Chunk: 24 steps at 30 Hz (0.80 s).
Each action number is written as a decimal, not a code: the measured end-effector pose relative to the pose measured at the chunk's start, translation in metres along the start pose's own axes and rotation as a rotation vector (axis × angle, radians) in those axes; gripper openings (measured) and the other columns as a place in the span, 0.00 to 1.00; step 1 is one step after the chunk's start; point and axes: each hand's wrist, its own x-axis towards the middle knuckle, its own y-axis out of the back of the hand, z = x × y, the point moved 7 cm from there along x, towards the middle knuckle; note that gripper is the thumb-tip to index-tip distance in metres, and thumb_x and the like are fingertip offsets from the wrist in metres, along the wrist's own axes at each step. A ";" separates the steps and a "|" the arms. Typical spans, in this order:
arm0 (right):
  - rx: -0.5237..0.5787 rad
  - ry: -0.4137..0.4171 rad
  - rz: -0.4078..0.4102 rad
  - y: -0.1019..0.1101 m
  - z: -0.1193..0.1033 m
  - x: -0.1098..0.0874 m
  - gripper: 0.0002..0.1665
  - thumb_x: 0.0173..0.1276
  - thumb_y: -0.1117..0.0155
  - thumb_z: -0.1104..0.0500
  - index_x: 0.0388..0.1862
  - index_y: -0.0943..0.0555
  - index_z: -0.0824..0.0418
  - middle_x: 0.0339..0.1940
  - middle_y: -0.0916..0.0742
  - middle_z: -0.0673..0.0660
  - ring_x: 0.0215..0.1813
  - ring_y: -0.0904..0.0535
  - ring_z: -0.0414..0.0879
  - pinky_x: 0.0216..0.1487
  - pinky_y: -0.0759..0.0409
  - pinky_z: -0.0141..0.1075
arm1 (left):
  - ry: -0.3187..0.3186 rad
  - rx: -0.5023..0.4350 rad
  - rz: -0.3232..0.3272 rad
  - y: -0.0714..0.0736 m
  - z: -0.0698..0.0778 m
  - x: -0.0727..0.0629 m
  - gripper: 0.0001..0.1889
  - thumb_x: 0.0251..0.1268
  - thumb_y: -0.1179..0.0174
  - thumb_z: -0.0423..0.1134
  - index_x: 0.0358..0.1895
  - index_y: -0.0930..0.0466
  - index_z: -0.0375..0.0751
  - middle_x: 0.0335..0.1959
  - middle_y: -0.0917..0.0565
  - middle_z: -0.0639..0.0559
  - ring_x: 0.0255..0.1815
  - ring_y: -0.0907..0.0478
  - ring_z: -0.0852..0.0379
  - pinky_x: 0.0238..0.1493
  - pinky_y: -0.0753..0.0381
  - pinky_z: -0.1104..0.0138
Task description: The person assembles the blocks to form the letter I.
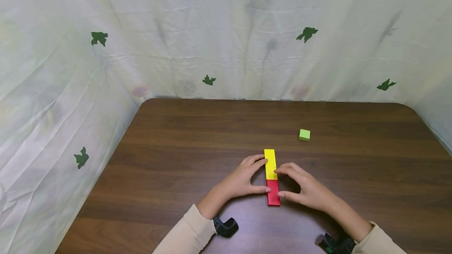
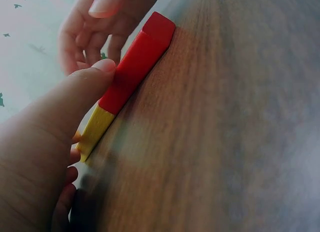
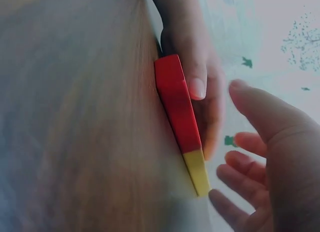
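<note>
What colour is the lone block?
Light green; the lone block shows best in the head view.

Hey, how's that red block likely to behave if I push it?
The red block looks rigid, given its straight edges, so it probably won't bend. Lying on a flat face, it would likely slide rather than roll. Pushed endwise, it may shove the yellow block too, since their ends appear to meet.

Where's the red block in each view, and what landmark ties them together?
Head: the red block is right of centre, in the lower half.
Left wrist: the red block is in the upper half, slightly left of centre.
Right wrist: the red block is near centre, slightly right.
Shared landmark: the yellow block, meeting its far end.
</note>
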 end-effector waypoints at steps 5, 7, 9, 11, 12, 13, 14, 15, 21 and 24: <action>-0.039 0.018 0.058 0.011 -0.001 0.004 0.33 0.51 0.29 0.54 0.56 0.28 0.61 0.53 0.25 0.48 0.54 0.30 0.44 0.51 0.28 0.43 | 0.010 -0.008 -0.007 0.000 0.000 0.000 0.42 0.49 0.41 0.62 0.66 0.41 0.44 0.65 0.41 0.52 0.64 0.46 0.55 0.59 0.38 0.59; -0.057 0.019 0.090 0.016 -0.001 0.006 0.34 0.50 0.28 0.56 0.55 0.29 0.62 0.53 0.25 0.49 0.54 0.29 0.44 0.51 0.28 0.42 | 0.014 -0.010 -0.012 0.000 -0.001 0.000 0.42 0.49 0.41 0.62 0.66 0.41 0.45 0.65 0.41 0.52 0.64 0.46 0.55 0.59 0.38 0.59; -0.077 0.016 0.119 0.021 0.001 0.008 0.34 0.49 0.28 0.58 0.55 0.29 0.62 0.53 0.25 0.50 0.53 0.29 0.45 0.51 0.28 0.42 | 0.015 -0.011 -0.014 0.000 0.000 0.000 0.42 0.49 0.41 0.62 0.66 0.41 0.45 0.65 0.41 0.52 0.64 0.46 0.55 0.59 0.38 0.60; -0.096 0.008 0.143 0.026 0.003 0.011 0.34 0.48 0.28 0.59 0.56 0.29 0.62 0.53 0.25 0.51 0.53 0.29 0.45 0.51 0.28 0.42 | 0.012 -0.009 -0.012 0.001 0.000 0.000 0.42 0.49 0.41 0.61 0.66 0.40 0.44 0.65 0.41 0.52 0.64 0.46 0.55 0.59 0.38 0.60; -0.103 0.007 0.153 0.029 0.004 0.012 0.35 0.48 0.28 0.60 0.56 0.29 0.63 0.53 0.25 0.52 0.53 0.29 0.46 0.51 0.29 0.42 | 0.011 -0.009 -0.010 0.001 0.000 0.000 0.42 0.49 0.40 0.61 0.66 0.40 0.44 0.65 0.41 0.52 0.64 0.46 0.55 0.60 0.38 0.60; -0.113 0.001 0.164 0.031 0.006 0.013 0.35 0.48 0.27 0.60 0.56 0.29 0.63 0.53 0.25 0.52 0.54 0.29 0.46 0.51 0.29 0.43 | 0.010 -0.008 -0.009 0.001 0.000 0.000 0.42 0.49 0.40 0.61 0.66 0.40 0.44 0.65 0.41 0.52 0.64 0.46 0.55 0.60 0.39 0.61; -0.127 -0.004 0.175 0.034 0.008 0.014 0.36 0.47 0.27 0.60 0.56 0.30 0.63 0.53 0.25 0.53 0.54 0.29 0.46 0.51 0.29 0.43 | 0.009 -0.007 -0.008 0.001 0.000 0.000 0.42 0.49 0.40 0.61 0.66 0.40 0.44 0.65 0.41 0.52 0.64 0.45 0.55 0.60 0.39 0.61; -0.135 -0.008 0.186 0.036 0.010 0.015 0.36 0.47 0.27 0.60 0.56 0.30 0.63 0.53 0.25 0.54 0.54 0.29 0.47 0.51 0.29 0.44 | 0.008 -0.006 -0.006 0.001 0.000 0.000 0.42 0.49 0.40 0.61 0.66 0.40 0.44 0.65 0.41 0.52 0.64 0.45 0.55 0.60 0.39 0.61; -0.184 -0.023 0.273 0.050 0.026 0.019 0.39 0.44 0.26 0.64 0.57 0.31 0.64 0.54 0.25 0.56 0.55 0.30 0.49 0.53 0.30 0.42 | 0.023 -0.010 -0.019 0.000 -0.001 0.000 0.42 0.49 0.41 0.62 0.66 0.41 0.45 0.66 0.41 0.53 0.65 0.46 0.56 0.61 0.40 0.62; -0.190 -0.023 0.318 0.057 0.035 0.019 0.41 0.42 0.26 0.66 0.58 0.31 0.65 0.53 0.25 0.57 0.55 0.30 0.50 0.55 0.33 0.34 | 0.028 -0.011 -0.025 0.000 -0.001 0.000 0.42 0.49 0.42 0.63 0.67 0.41 0.45 0.66 0.42 0.53 0.65 0.47 0.56 0.61 0.40 0.62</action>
